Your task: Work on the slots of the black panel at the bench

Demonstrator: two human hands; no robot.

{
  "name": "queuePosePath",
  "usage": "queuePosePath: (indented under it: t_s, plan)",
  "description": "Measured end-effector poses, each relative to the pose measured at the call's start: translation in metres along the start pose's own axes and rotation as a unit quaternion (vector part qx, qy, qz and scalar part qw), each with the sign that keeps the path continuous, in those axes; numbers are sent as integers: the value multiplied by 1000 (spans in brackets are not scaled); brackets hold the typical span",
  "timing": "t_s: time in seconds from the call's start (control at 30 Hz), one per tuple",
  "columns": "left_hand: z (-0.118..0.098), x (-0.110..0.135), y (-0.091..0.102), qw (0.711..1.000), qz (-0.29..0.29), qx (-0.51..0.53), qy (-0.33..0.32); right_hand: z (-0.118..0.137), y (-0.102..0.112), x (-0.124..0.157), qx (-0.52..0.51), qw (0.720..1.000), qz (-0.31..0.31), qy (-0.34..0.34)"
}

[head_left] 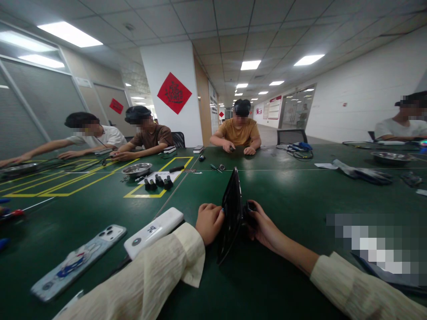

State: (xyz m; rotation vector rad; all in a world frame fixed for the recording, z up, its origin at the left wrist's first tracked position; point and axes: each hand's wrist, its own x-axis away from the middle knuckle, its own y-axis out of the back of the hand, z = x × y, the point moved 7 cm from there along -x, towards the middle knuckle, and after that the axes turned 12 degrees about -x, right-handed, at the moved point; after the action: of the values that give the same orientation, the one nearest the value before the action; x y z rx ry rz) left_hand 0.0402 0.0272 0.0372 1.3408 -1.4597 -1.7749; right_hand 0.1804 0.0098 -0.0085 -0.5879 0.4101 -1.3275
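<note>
A thin, glossy black panel (231,213) stands nearly upright on the green table in front of me, seen almost edge-on and leaning slightly. My left hand (209,223) is at its left face, fingers curled and thumb pressed against it. On the other side, my right hand (262,224) is closed around a small black part (248,211) close behind the panel; whether the two are joined I cannot tell. Left of my left forearm lie a white device (153,233) marked 26 and a phone (78,262) in a patterned case.
Beyond my hands are several black cylindrical pieces (159,182), a metal bowl (137,170) and a screwdriver (214,167). Gloves (362,172) and a second bowl (391,157) are at right. A person (238,129) sits opposite; others sit left and right. Yellow tape (143,196) marks the table.
</note>
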Motion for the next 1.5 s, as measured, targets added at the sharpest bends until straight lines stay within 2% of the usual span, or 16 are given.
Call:
queuePosePath:
  t_s: [0.5,0.77,1.07,1.27,1.5]
  plan:
    - [-3,1,3,999,-28,20,-16,-1,3,0,-6,1000,4,-5]
    - [-3,-2,1,998,-14,55,-24,-1,3,0,-3,1000,-3,-4]
    - [-1,-3,-1,996,-2,87,-17,2,-2,7,-23,997,76,0]
    - [-1,-4,-1,996,8,89,-5,7,-5,10,-27,998,57,15]
    - [-3,-5,0,995,8,98,-16,7,-2,11,-48,998,50,-4]
